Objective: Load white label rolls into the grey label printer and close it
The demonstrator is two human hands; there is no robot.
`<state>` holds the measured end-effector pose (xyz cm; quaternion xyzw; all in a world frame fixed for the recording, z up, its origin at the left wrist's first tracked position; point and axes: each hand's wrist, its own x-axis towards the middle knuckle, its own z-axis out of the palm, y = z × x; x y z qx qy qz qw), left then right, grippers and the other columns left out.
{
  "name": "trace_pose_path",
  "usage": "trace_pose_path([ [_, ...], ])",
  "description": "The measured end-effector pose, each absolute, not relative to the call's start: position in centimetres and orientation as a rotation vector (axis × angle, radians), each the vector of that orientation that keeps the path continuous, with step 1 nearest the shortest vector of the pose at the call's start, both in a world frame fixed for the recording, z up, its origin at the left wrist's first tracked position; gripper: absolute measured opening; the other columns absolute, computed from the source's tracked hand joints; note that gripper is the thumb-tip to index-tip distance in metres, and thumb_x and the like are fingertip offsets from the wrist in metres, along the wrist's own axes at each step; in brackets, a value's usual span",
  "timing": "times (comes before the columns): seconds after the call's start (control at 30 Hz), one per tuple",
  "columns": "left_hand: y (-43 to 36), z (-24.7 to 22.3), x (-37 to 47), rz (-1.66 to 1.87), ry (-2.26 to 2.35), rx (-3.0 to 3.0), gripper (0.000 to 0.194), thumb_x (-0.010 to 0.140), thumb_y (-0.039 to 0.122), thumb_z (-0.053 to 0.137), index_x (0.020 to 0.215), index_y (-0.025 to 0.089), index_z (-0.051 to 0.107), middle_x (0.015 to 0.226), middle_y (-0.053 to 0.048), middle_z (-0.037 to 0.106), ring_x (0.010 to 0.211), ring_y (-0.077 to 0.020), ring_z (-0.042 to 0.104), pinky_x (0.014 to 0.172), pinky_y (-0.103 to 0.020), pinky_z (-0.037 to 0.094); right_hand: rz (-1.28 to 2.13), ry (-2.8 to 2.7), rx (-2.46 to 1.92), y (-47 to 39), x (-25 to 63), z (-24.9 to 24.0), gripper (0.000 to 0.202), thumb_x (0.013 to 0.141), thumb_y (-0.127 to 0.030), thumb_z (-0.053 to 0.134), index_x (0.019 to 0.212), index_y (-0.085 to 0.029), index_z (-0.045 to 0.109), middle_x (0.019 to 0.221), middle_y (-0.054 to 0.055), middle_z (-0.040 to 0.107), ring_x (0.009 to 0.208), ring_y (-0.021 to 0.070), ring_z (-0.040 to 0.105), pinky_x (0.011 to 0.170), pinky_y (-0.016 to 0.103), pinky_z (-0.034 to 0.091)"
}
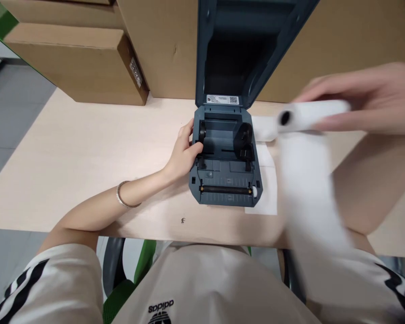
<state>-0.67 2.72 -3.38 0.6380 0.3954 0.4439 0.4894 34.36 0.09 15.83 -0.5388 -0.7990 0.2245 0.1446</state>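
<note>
A dark blue-grey label printer (226, 168) stands on the table with its lid (246, 49) raised. Inside, the paper bay shows two black roll holders, and a black roller (226, 190) lies across the front. My left hand (185, 153) grips the printer's left wall, thumb over the rim. To the right of the printer, my right hand (361, 99) holds a roll of white paper (310, 114) in the air, its dark core end facing left. A long blurred strip of paper (310, 193) hangs down from this roll.
Another white paper roll (265, 128) lies on the table just right of the printer, with a loose strip (268, 189) running forward. Cardboard boxes (67, 63) stand at the back left, and a large cardboard panel (168, 49) rises behind the printer. The table's front edge (189, 240) is close to my body.
</note>
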Motion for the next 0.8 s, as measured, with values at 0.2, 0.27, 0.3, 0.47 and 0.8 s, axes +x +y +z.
trace_pose_path([
  [0.2, 2.7, -3.5, -0.7, 1.061, 0.968, 1.542, 0.085, 0.084, 0.029, 0.072, 0.167, 0.036, 0.055, 0.176, -0.007, 0.058, 0.162, -0.0383, 0.051, 0.136, -0.058, 0.046, 0.590, -2.425, -1.319, 3.0, 26.3, 11.5, 0.051, 0.102, -0.050, 0.070, 0.142, -0.022, 0.081, 0.141, 0.014, 0.081, 0.124, 0.0357, 0.075, 0.107, 0.052, 0.061],
  [0.27, 2.7, -3.3, -0.6, 1.056, 0.965, 1.541, 0.085, 0.084, 0.029, 0.071, 0.167, 0.036, 0.055, 0.177, -0.007, 0.056, 0.163, -0.0386, 0.050, 0.135, -0.058, 0.047, 0.463, -2.443, -1.293, 3.3, 26.1, 10.4, 0.056, 0.102, -0.049, 0.068, 0.151, -0.023, 0.077, 0.151, 0.015, 0.077, 0.136, 0.0398, 0.072, 0.114, 0.056, 0.059],
  [0.3, 2.6, -3.3, -0.6, 1.057, 0.964, 1.538, 0.086, 0.083, 0.028, 0.071, 0.167, 0.036, 0.055, 0.177, -0.007, 0.056, 0.164, -0.0389, 0.049, 0.135, -0.058, 0.047, 0.431, -2.474, -1.275, 3.2, 26.2, 10.2, 0.057, 0.103, -0.048, 0.066, 0.153, -0.022, 0.075, 0.154, 0.015, 0.076, 0.140, 0.0406, 0.071, 0.117, 0.058, 0.058],
  [0.47, 2.6, -3.3, -0.6, 1.081, 0.983, 1.537, 0.084, 0.083, 0.027, 0.074, 0.166, 0.034, 0.057, 0.177, -0.008, 0.058, 0.165, -0.0384, 0.050, 0.141, -0.058, 0.040, 0.597, -2.715, -1.161, 0.2, 26.5, 11.7, 0.050, 0.107, -0.042, 0.054, 0.147, -0.023, 0.077, 0.139, 0.012, 0.082, 0.118, 0.0339, 0.079, 0.099, 0.047, 0.061],
  [0.8, 2.5, -2.9, -0.5, 1.080, 0.987, 1.558, 0.086, 0.080, 0.027, 0.071, 0.165, 0.032, 0.057, 0.172, -0.008, 0.061, 0.161, -0.0389, 0.052, 0.136, -0.058, 0.046, 0.327, -2.757, -1.037, -4.5, 24.0, 9.8, 0.017, 0.107, -0.022, 0.053, 0.098, -0.023, 0.068, 0.098, 0.007, 0.076, 0.082, 0.0241, 0.070, 0.071, 0.037, 0.048],
])
